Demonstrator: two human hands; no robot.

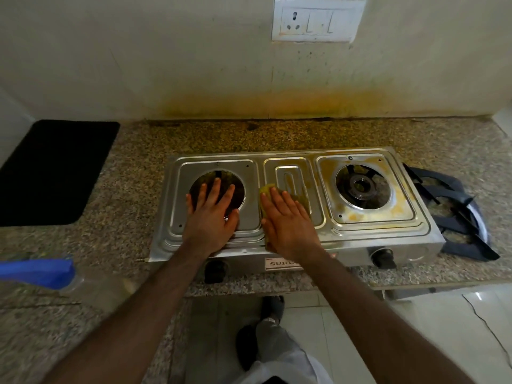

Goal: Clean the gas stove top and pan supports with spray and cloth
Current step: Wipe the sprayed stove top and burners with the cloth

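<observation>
Granite bench [133,167] carries the steel stove top [299,236] near its front edge. My right hand [288,220] presses the yellow cloth [267,189] flat on the centre panel, fingers straight. My left hand [210,214], fingers spread, steadies the left burner opening. Stained right burner tray [399,209] lies rightward of the cloth; right hand nearer.
</observation>
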